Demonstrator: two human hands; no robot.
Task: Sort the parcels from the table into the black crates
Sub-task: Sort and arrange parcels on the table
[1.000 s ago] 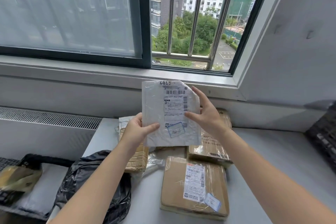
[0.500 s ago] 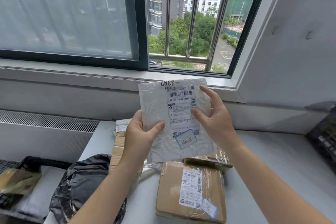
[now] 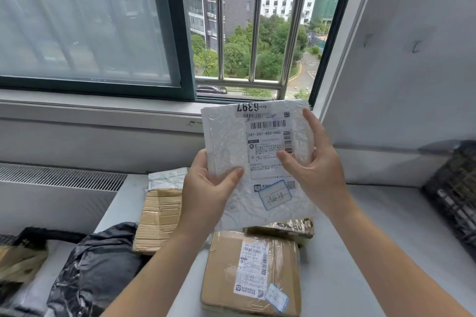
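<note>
I hold a flat white bubble-mailer parcel [image 3: 229, 141] upright above the table, its shipping label facing me. My left hand [image 3: 206, 193] grips its lower left edge, thumb on the front. My right hand [image 3: 314, 170] holds its right side, thumb on the label and fingers along the edge. Below it on the grey table [image 3: 373, 239] lie a brown cardboard parcel with a label [image 3: 252, 273], a taped tan box [image 3: 159, 219], a small silver-grey bag [image 3: 170, 177] and a shiny brown packet [image 3: 286, 226]. A black crate [image 3: 456, 193] stands at the right edge.
A black plastic bag parcel [image 3: 95, 273] lies at the table's front left corner. Lower left, beyond the table, a black crate [image 3: 33, 237] holds a yellowish packet [image 3: 20, 262] and a grey bag. A window sill and wall close off the far side.
Both hands have brought the white parcel closer to me and a little to the right, tilting it slightly. The parcels on the table have not moved.
</note>
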